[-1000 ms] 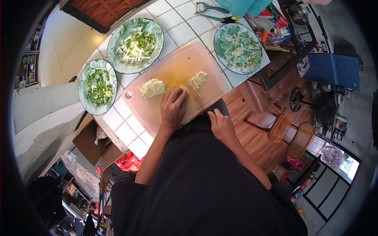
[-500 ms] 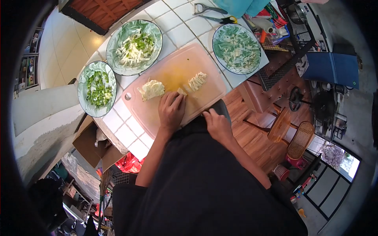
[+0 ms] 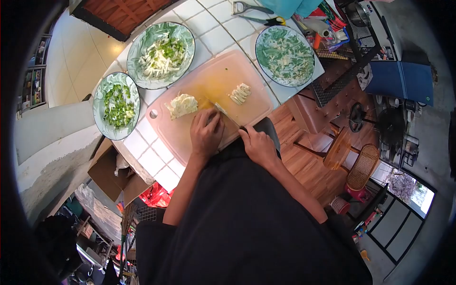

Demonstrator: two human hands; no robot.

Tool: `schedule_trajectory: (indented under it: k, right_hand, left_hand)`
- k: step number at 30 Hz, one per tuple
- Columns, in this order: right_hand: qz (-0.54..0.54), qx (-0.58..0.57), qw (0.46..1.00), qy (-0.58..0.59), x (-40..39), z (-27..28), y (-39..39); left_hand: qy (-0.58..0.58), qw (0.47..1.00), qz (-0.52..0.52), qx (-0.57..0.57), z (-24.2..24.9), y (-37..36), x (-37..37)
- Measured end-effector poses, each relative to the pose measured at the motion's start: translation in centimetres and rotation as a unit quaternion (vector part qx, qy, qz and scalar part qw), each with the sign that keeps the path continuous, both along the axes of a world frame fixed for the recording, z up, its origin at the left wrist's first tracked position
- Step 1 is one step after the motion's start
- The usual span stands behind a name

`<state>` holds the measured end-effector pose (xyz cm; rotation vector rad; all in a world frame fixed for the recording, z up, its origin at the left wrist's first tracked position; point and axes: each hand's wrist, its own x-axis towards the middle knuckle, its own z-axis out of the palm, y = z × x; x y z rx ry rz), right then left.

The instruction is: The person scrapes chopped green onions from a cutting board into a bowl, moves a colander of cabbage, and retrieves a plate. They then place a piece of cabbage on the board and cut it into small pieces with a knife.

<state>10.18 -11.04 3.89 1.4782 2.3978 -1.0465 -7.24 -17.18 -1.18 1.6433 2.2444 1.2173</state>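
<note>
On the pink cutting board (image 3: 171,135), my left hand (image 3: 207,133) presses its bent fingers on a small pale piece (image 3: 218,110), mostly hidden under them. My right hand (image 3: 259,145) is closed round the handle of a knife (image 3: 229,116), whose blade lies beside my left fingertips. A larger chunk of pale, layered vegetable (image 3: 182,106) rests to the upper left of my left hand. Thin cut strips (image 3: 240,94) form a small pile on the board's right part, apart from the blade.
Left of the board stand a bowl of green pieces (image 3: 119,110) and a larger bowl of white and green pieces (image 3: 162,56). A patterned plate (image 3: 285,57) with pale bits is at the right. A peeler (image 3: 249,8) and scissors (image 3: 268,21) lie behind.
The knife has come into clearer view, its blade now along my left fingertips. My right hand has shifted slightly left and down, and the gap between blade and cut strips is wider.
</note>
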Motion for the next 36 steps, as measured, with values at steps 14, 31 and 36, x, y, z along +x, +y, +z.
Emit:
schedule_trajectory:
  k: [14,31,36]
  right_hand:
    - [-0.020,-0.027,0.999,-0.006,0.4,-0.1,0.1]
    - [-0.019,-0.017,1.000,-0.005,-0.4,0.1,-0.2]
    - [-0.030,0.008,0.999,0.019,0.7,0.1,-0.2]
  left_hand:
    - [0.005,1.000,0.006,0.012,-0.5,0.9,-0.1]
    - [-0.008,1.000,0.012,0.023,-0.3,0.4,0.2]
    - [0.004,1.000,0.007,-0.013,0.3,0.4,0.0]
